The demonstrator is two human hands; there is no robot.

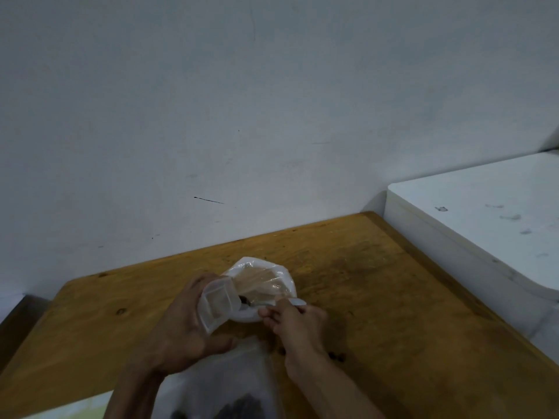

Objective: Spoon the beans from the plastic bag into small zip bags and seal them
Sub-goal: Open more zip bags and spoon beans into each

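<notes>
Item: small zip bag (217,304), clear, held up over the wooden table (378,285), just on the near left of the big plastic bag (260,281). Our left hand (184,325) gripped it, fingers curled behind, mouth turned toward the big bag.

Item: spoon (295,303), white, pinched in our right hand (298,323), its bowl reaching into the big bag; a few dark beans (245,301) showed at the opening.

Handling, as we judged it: keep the small bag's mouth wide and close under the spoon, lift level, tip slowly.

Item: loose beans (337,355) lay on the table, near right of the big bag.

Item: another clear bag (223,385) holding dark contents lay nearest us, crowding our wrists.

Item: white cabinet (484,237), far right.
</notes>
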